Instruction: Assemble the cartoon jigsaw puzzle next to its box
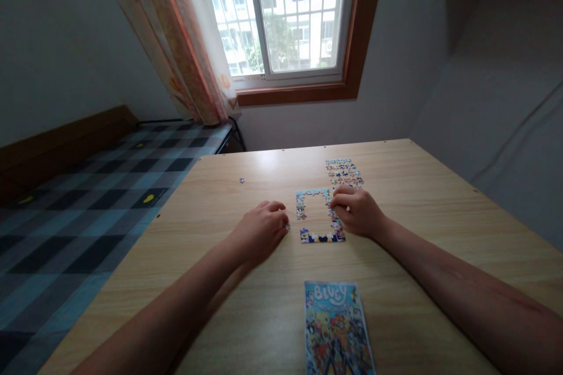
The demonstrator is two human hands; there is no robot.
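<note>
Pale blue cardboard-like pieces form the far edge of a jigsaw border (323, 238), which lies on the wooden table (422, 205) just beyond the Bluey picture (338, 328). Its sides are a busy mix of small colours, and its near edge, the one facing the Bluey picture, is dark blue and purple with white and yellow patches. Table wood shows through the middle, and the side to the left has a gap low down. The border's long axis seems to run away from the Bluey picture, leaning slightly left, with the pale blue end farthest off. Beyond the Bluey picture and to its right, the right hand (358, 211) is at the border's right side, fingers bent and thumb drawn close; whether it grips a piece cannot be told. Beyond and left of the Bluey picture, the left hand (264, 225) is loosely curled, a small piece (287, 226) at its fingertips, pinched or merely touched, I cannot tell. Farther from the Bluey picture lie rows of loose pieces (343, 173) and, to the left, one lone piece (241, 180).
</note>
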